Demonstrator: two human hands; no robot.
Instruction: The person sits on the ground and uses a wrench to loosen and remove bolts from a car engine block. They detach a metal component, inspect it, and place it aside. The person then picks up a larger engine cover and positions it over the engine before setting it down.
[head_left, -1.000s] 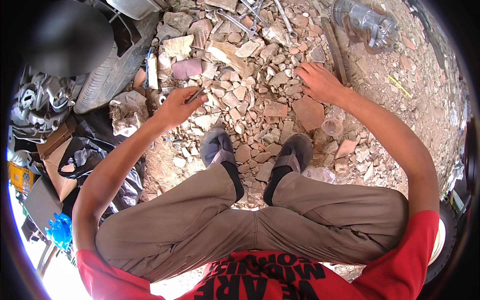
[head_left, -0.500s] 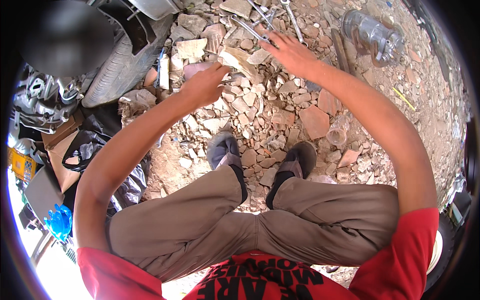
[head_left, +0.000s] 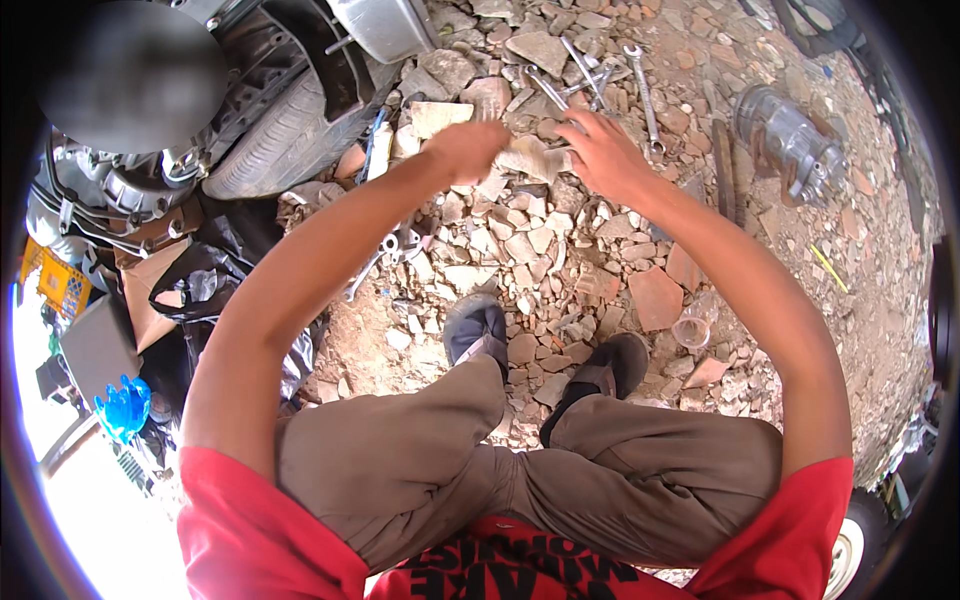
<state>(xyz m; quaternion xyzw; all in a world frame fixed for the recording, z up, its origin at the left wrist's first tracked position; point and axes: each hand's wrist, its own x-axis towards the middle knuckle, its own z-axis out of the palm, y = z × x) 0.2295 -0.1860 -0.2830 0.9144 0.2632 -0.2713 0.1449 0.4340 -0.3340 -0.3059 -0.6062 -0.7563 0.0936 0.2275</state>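
Note:
Over a bed of broken stone, my left hand (head_left: 468,152) has its fingers curled and smeared by motion, so what they hold, if anything, is unclear. My right hand (head_left: 612,160) reaches in from the other side, fingers apart and holding nothing I can see. Between the two lies a pale, crumpled-looking piece (head_left: 530,158). Just beyond my right fingertips a silver spanner (head_left: 546,88) crosses other spanners, among them a thin one (head_left: 580,68). A longer combination spanner (head_left: 644,98) lies to their right. More metal tools (head_left: 392,248) show beside my left forearm.
A tyre (head_left: 300,135) and engine parts (head_left: 105,185) stand at the far left. To the right lie a clear plastic jar (head_left: 790,145), a dark flat bar (head_left: 722,170), a clear cup (head_left: 695,325) and a terracotta shard (head_left: 656,298). My shoes (head_left: 478,330) rest on the rubble.
The view has shifted, so the ground sits further right and lower. My left hand has moved away from me, and my right hand has drawn back from the spanners toward the left hand.

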